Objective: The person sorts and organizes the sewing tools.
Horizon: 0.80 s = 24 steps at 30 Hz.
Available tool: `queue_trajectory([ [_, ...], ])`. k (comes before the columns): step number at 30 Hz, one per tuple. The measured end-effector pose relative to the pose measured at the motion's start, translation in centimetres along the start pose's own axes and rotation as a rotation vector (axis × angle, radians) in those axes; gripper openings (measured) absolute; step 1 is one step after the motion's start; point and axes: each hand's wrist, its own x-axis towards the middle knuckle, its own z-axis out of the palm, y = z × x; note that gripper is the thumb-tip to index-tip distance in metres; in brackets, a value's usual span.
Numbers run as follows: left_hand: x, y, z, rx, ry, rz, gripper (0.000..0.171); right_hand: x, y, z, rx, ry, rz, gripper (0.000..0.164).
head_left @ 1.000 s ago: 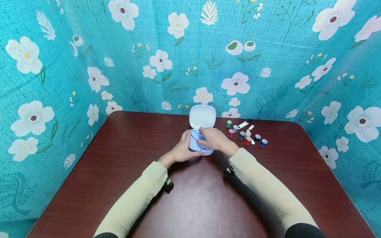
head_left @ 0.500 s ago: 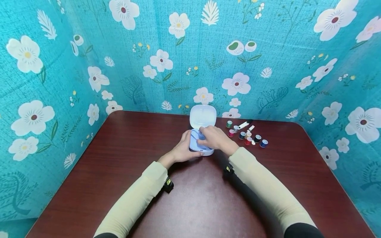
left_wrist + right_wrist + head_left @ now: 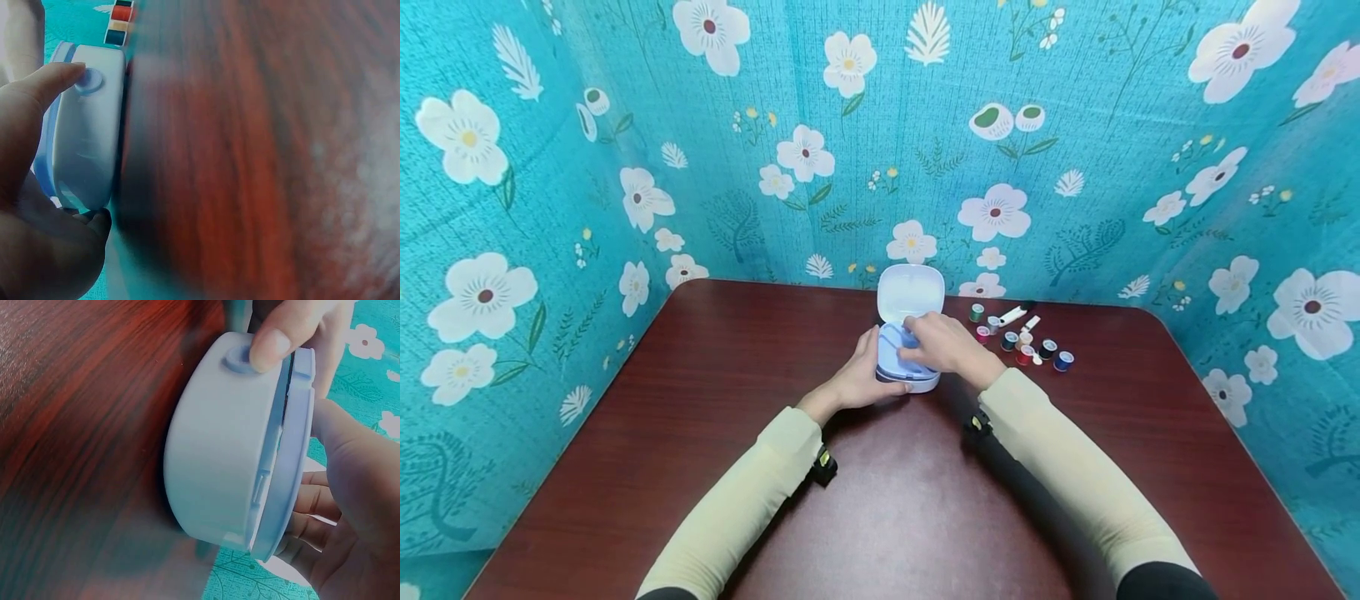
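Observation:
A small white box stands on the table with its lid raised at the back. My left hand grips the box's left side, its thumb against the round blue button on the front wall. A light blue inner tray sits tilted in the box, its near edge lifted so that a gap shows below it. With curled fingers and thumb, my right hand holds this tray from above. In the head view that hand covers the tray's right part; its fingertips are partly hidden.
Several thread spools in different colours stand right of the box. Behind them lie a white tool with a dark end and a small white piece. A floral curtain hangs along the table's far edge.
The blue tray has risen slightly out of the box at its near edge, along with my right hand. My left hand keeps its place on the box.

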Motion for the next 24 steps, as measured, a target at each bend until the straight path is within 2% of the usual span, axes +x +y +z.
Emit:
queue_trajectory([
  [5,0.0,0.0,0.1,-0.011,0.015,0.016,0.119,-0.4,0.2,-0.5,0.000,0.030,-0.015,0.033],
  [10,0.2,-0.3,0.0,-0.015,0.045,0.074,0.113,-0.9,0.4,-1.3,0.017,0.063,-0.031,0.030],
  [14,0.4,-0.4,-0.1,-0.006,0.041,0.110,0.109,-1.3,0.6,-1.7,0.022,0.076,-0.033,0.030],
  [24,0.4,-0.3,-0.2,0.029,-0.011,0.081,0.108,-2.2,0.9,-1.8,0.051,0.078,-0.004,0.028],
])
